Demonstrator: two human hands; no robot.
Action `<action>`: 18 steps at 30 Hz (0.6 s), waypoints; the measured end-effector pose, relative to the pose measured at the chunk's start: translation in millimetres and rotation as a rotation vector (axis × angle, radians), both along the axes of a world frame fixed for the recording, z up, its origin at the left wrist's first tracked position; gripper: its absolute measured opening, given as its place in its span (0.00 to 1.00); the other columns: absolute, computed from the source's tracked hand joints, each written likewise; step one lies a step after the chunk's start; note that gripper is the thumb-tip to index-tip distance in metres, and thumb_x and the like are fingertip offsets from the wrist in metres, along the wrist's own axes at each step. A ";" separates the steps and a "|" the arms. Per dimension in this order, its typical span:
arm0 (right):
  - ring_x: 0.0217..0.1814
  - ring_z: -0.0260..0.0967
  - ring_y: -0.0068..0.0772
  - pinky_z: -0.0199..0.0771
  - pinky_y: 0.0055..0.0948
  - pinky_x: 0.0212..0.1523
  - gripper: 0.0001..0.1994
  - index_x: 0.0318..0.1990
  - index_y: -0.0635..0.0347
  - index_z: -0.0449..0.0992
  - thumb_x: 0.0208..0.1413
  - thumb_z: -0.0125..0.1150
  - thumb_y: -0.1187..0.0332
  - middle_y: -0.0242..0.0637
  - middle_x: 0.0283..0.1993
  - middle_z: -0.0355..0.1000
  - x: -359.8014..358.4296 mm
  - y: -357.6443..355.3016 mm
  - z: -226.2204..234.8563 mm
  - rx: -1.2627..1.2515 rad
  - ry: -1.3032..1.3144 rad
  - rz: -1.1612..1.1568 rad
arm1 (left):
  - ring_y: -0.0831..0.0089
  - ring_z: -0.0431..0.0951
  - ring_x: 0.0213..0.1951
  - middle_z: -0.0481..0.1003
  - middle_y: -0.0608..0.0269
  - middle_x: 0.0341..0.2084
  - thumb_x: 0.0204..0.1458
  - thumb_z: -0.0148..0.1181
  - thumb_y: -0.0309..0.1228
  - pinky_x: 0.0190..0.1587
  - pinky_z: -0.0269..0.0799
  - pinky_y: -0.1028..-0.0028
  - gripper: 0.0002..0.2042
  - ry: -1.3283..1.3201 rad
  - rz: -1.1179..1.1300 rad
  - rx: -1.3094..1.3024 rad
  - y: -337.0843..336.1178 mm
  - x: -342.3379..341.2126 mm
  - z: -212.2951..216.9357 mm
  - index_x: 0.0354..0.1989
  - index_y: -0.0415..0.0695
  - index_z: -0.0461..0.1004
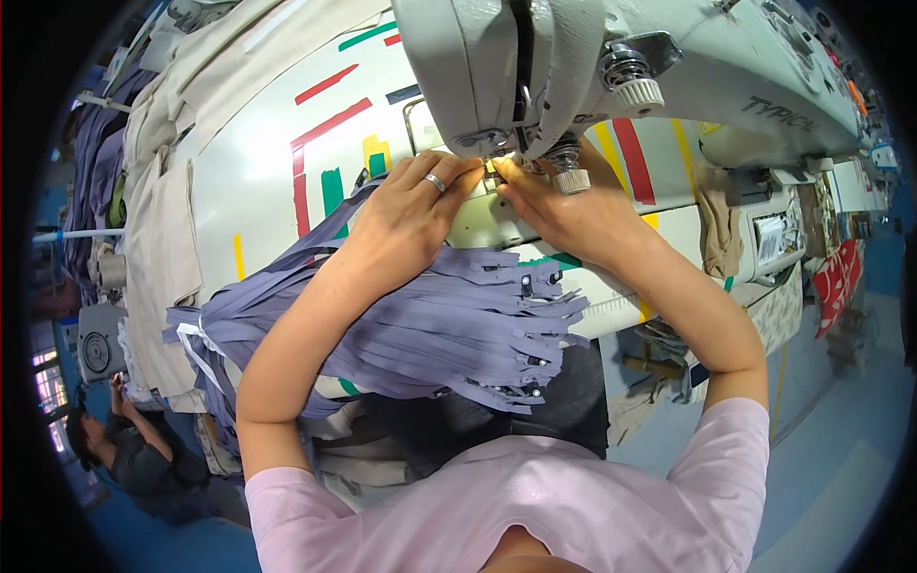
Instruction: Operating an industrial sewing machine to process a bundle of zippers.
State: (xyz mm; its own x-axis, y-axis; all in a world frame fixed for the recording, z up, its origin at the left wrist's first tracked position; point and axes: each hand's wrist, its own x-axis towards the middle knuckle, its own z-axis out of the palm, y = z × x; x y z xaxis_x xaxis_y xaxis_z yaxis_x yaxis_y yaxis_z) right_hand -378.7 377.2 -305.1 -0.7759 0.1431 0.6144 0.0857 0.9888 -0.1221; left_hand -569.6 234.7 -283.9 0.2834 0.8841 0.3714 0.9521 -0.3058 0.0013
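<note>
A grey-white sewing machine [478, 67] stands over the work, its lit needle and presser foot area [493, 172] between my fingertips. My left hand [406, 215], with a ring on one finger, is closed just left of the foot; a blue-grey zipper strip [351, 212] runs out from beneath it toward the lower left. My right hand [564, 210] is closed at the foot's right side, thumb and fingers pinched together; what lies between them is too small to tell. A bundle of blue-grey zippers [430, 320], with dark sliders at the right ends, lies under my left forearm, tied by a white band [198, 336].
Beige fabric pieces [162, 229] lie along the table's left side. The white tabletop [253, 181] bears coloured tape strips. A thread tension knob [571, 180] sits close above my right hand. Brown cloth [718, 224] lies at the right. Another person [153, 458] is at the far lower left.
</note>
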 end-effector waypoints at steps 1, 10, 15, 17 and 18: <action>0.44 0.68 0.50 0.73 0.44 0.43 0.11 0.40 0.60 0.80 0.53 0.68 0.65 0.45 0.44 0.68 -0.5 0.7 -0.7 -0.016 0.001 -0.003 | 0.62 0.73 0.53 0.73 0.58 0.50 0.49 0.55 0.24 0.54 0.72 0.66 0.20 0.002 0.002 -0.002 0.1 0.3 0.1 0.53 0.33 0.75; 0.43 0.68 0.49 0.73 0.43 0.42 0.12 0.38 0.64 0.79 0.51 0.70 0.65 0.46 0.41 0.66 -2.7 1.2 -2.3 0.003 0.022 -0.013 | 0.61 0.73 0.54 0.72 0.56 0.50 0.48 0.56 0.24 0.55 0.71 0.65 0.20 0.011 0.036 -0.001 -0.6 2.5 -2.1 0.51 0.32 0.76; 0.42 0.68 0.50 0.73 0.44 0.42 0.14 0.37 0.65 0.78 0.50 0.71 0.64 0.47 0.40 0.66 -1.5 -0.8 -1.0 -0.036 0.009 -0.027 | 0.60 0.73 0.54 0.72 0.54 0.50 0.48 0.55 0.23 0.55 0.71 0.65 0.19 -0.015 0.022 -0.006 0.8 3.0 -0.2 0.50 0.31 0.76; 0.42 0.68 0.50 0.73 0.43 0.42 0.14 0.38 0.65 0.78 0.50 0.71 0.64 0.47 0.40 0.66 -0.5 -0.7 -2.1 -0.071 -0.003 -0.027 | 0.59 0.74 0.54 0.72 0.54 0.50 0.49 0.55 0.23 0.55 0.71 0.65 0.19 0.008 0.038 -0.006 1.0 3.2 -1.7 0.50 0.31 0.75; 0.42 0.68 0.50 0.74 0.43 0.42 0.14 0.38 0.66 0.78 0.50 0.71 0.64 0.47 0.40 0.66 -0.6 0.1 -3.3 -0.066 -0.003 -0.038 | 0.59 0.74 0.54 0.72 0.54 0.50 0.49 0.55 0.23 0.55 0.71 0.65 0.19 0.008 0.036 -0.006 1.6 3.6 -1.9 0.50 0.31 0.75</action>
State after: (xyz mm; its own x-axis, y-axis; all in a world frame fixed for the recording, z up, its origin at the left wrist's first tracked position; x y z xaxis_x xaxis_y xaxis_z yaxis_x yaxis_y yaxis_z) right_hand -379.2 377.3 -308.3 -0.7712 0.2125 0.6001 0.1231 0.9746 -0.1869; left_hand -566.0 236.4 -285.8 0.2546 0.8961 0.3636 0.9624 -0.2717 -0.0043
